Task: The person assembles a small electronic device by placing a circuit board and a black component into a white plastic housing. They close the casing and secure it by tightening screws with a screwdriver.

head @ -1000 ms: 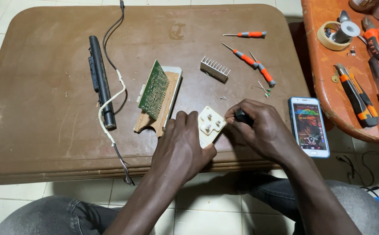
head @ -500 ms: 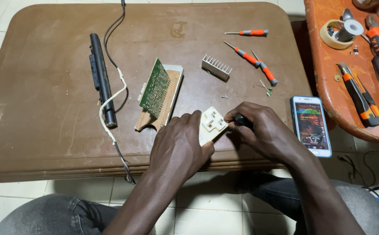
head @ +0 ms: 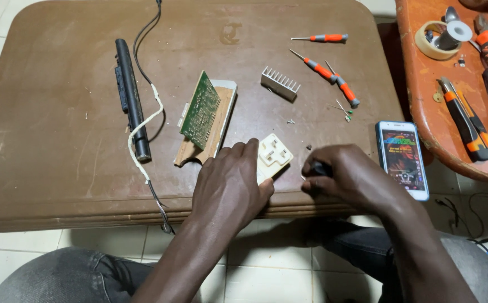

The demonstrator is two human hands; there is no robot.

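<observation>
My left hand [head: 230,182] presses on a cream plastic plug housing [head: 272,155] with several square holes, holding it down near the front edge of the brown table [head: 59,168]. My right hand [head: 347,177] is closed around a small black-handled tool [head: 318,168], a short way to the right of the housing; the tool's tip is hidden by my fingers.
A green circuit board [head: 200,111] leans on a white and tan casing. A ribbed metal heat sink [head: 280,83], three orange screwdrivers [head: 333,78], a black stick with a cable [head: 132,98] and a phone [head: 402,159] lie on the table. An orange side table [head: 423,112] carries tape and tools.
My right hand has pulled the tool away from the plug housing, to the right. My left hand has stayed on the housing.
</observation>
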